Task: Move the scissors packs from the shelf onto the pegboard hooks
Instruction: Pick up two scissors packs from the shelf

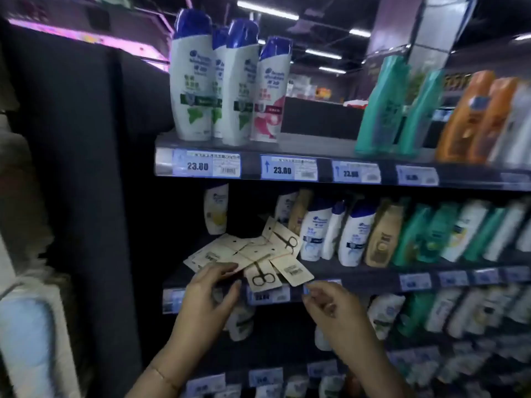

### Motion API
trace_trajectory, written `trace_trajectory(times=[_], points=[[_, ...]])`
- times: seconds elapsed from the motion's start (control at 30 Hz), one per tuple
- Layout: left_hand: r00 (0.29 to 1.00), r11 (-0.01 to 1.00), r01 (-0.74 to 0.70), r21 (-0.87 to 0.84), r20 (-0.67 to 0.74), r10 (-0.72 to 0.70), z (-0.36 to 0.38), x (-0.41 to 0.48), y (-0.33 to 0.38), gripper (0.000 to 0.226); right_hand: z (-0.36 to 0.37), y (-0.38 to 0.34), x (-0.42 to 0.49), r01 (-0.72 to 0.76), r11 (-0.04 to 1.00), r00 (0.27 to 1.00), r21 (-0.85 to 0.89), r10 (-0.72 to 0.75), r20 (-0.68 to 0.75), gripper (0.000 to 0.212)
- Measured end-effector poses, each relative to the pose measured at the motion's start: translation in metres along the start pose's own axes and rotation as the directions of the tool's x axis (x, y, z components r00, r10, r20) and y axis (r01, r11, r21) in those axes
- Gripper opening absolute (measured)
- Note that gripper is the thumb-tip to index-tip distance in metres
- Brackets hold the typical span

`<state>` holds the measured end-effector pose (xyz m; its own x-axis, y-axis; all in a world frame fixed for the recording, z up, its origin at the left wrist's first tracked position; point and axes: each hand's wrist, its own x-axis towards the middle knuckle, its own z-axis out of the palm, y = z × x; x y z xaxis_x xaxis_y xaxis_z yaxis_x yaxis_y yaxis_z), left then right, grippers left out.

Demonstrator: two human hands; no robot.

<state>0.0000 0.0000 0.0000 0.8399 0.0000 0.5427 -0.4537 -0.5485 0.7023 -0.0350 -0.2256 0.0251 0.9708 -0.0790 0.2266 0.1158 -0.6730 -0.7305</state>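
Observation:
Several beige card packs of small black scissors lie fanned in a loose pile on the left end of the middle shelf. One pack hangs over the shelf's front edge, scissors face up. My left hand reaches up to the pile, thumb and fingers pinching the lower edge of a pack at the pile's left. My right hand hovers just below the shelf edge, right of the pile, fingers loosely curled with nothing in them. No pegboard hooks are visible.
Shampoo bottles stand on the middle shelf right of the packs, and taller ones on the top shelf. Price tags line the shelf fronts. More bottles fill lower shelves. A dark panel bounds the shelving on the left.

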Motion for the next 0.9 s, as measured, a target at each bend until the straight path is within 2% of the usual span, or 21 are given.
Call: trace_trajectory(times=[0.17,0.4,0.53,0.63,0.8,0.9], points=[[0.998,0.992,0.041,0.123,-0.044,-0.036,0.003,0.015,-0.019,0.024,0.025,0.008,0.021,-0.04,0.997,0.997,0.066,0.036,0.065,0.022],[0.994,0.956,0.107,0.274,-0.026,-0.103,0.013,0.022,-0.044,0.049,0.055,0.002,0.032,-0.151,0.968,0.987,0.201,0.139,0.075,0.041],[0.998,0.934,0.07,0.35,-0.027,-0.064,0.019,0.024,-0.055,0.038,0.071,-0.002,0.036,-0.209,0.934,0.978,0.291,0.195,0.076,0.043],[0.998,0.943,0.039,0.331,-0.056,-0.021,0.021,0.025,-0.061,0.026,0.077,-0.01,0.037,-0.256,0.867,0.966,0.427,0.246,0.08,0.025],[0.994,0.966,-0.019,0.259,-0.1,0.046,0.019,0.024,-0.057,0.016,0.081,-0.02,0.039,-0.277,0.736,0.949,0.618,0.311,0.055,0.024],[0.987,0.965,-0.028,0.262,-0.146,0.068,0.018,0.022,-0.052,0.015,0.082,-0.023,0.04,-0.297,0.615,0.935,0.731,0.343,0.092,0.016]])
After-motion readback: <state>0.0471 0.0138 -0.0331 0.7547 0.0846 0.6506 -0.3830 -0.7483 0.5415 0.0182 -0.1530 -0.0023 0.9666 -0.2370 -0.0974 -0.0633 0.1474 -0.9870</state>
